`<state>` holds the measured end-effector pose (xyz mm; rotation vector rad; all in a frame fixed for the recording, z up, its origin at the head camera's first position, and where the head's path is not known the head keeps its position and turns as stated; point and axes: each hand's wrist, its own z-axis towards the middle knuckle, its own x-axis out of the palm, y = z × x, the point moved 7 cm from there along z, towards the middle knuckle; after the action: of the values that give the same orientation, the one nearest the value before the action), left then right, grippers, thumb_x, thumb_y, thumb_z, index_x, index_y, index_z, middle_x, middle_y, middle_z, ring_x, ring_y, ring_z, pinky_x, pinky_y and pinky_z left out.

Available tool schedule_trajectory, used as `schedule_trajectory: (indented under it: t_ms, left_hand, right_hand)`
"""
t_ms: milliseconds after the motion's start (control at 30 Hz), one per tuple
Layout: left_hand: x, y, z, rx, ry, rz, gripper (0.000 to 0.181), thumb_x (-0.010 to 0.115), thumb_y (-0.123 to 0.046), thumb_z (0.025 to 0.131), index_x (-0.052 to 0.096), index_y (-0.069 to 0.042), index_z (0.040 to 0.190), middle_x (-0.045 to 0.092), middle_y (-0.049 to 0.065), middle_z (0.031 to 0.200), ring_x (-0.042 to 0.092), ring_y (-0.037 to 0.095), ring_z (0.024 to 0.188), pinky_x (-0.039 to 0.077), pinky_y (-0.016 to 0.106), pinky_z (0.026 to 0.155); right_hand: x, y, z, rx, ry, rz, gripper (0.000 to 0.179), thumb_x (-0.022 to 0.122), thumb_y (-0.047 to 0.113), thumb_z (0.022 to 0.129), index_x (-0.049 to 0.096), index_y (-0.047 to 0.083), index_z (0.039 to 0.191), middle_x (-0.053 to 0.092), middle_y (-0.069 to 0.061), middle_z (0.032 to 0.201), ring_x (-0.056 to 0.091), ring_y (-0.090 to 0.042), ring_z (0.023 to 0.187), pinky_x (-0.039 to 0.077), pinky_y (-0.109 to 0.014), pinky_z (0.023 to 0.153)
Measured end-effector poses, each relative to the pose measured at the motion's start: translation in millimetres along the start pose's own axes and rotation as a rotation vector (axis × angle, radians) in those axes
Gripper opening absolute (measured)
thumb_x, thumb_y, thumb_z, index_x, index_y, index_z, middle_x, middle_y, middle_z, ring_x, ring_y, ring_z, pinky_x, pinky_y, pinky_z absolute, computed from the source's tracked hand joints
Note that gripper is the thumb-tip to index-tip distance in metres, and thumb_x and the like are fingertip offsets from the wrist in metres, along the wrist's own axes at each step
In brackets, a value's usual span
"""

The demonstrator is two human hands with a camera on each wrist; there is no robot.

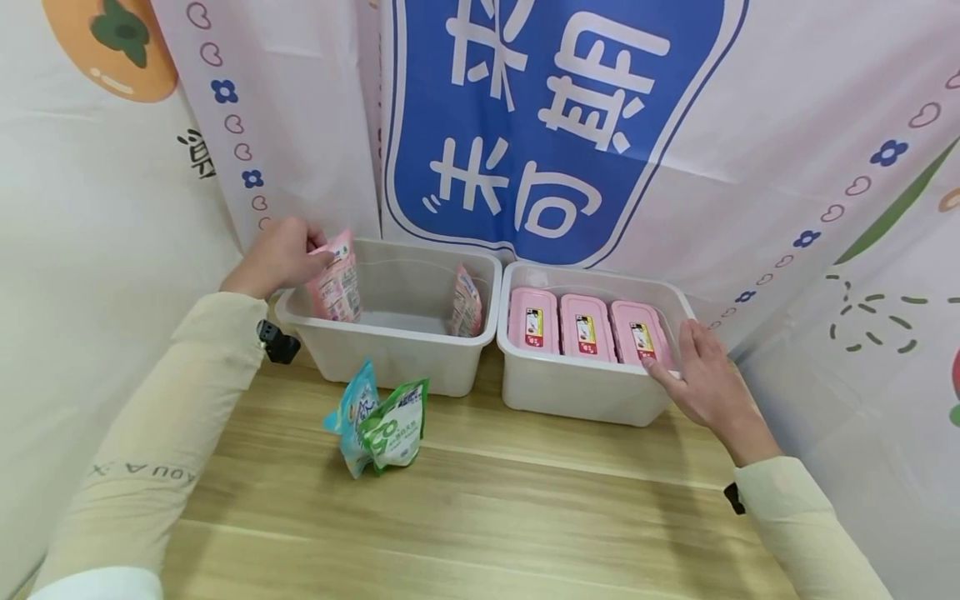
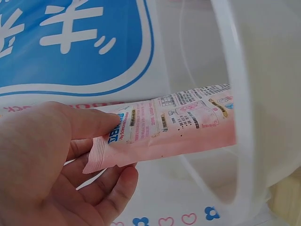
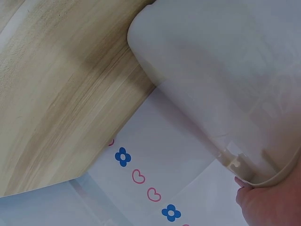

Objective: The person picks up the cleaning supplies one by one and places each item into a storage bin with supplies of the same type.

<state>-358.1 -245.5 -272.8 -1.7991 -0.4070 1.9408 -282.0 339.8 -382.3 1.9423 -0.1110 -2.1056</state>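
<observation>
My left hand [image 1: 281, 254] pinches the top edge of a pink printed pouch [image 1: 337, 292] at the left end of the left white bin [image 1: 390, 337]. In the left wrist view, the thumb lies on the printed face of that pouch [image 2: 164, 125], and its lower part is inside the bin. A second pink pouch [image 1: 467, 304] leans at the bin's right end. My right hand [image 1: 708, 379] rests on the right front corner of the right white bin [image 1: 577, 392], fingers extended along the rim. Three pink lidded boxes [image 1: 587, 325] stand side by side in this bin.
A blue pouch [image 1: 356, 417] and a green-and-white pouch [image 1: 396, 427] stand together on the wooden table [image 1: 525, 508], before the left bin. Printed white cloth [image 1: 750, 100] hangs behind the bins and along both sides.
</observation>
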Motion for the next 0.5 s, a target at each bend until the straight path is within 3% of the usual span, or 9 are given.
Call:
schedule_trajectory:
  t_ms: [300, 500]
  left_hand:
    - [16.6, 8.4, 1.1, -0.003, 0.031, 0.011, 0.023, 0.062, -0.017, 0.104, 0.070, 0.005, 0.103, 0.066, 0.016, 0.090, 0.058, 0.026, 0.078, 0.049, 0.032, 0.064]
    - [25.9, 15.3, 4.3, -0.017, 0.039, 0.024, 0.022, 0.062, -0.016, 0.103, 0.070, 0.005, 0.104, 0.065, 0.018, 0.095, 0.057, 0.028, 0.083, 0.048, 0.033, 0.065]
  right_hand:
    - [1, 1, -1.8, 0.011, 0.003, -0.008, 0.105, 0.042, 0.067, 0.104, -0.006, -0.003, 0.167, 0.002, -0.033, 0.174, 0.008, -0.056, 0.159, 0.015, -0.078, 0.124]
    - [0, 2, -0.8, 0.002, 0.000, -0.006, 0.104, 0.041, 0.066, 0.105, -0.005, -0.004, 0.166, 0.002, -0.034, 0.174, 0.008, -0.056, 0.159, 0.015, -0.077, 0.125]
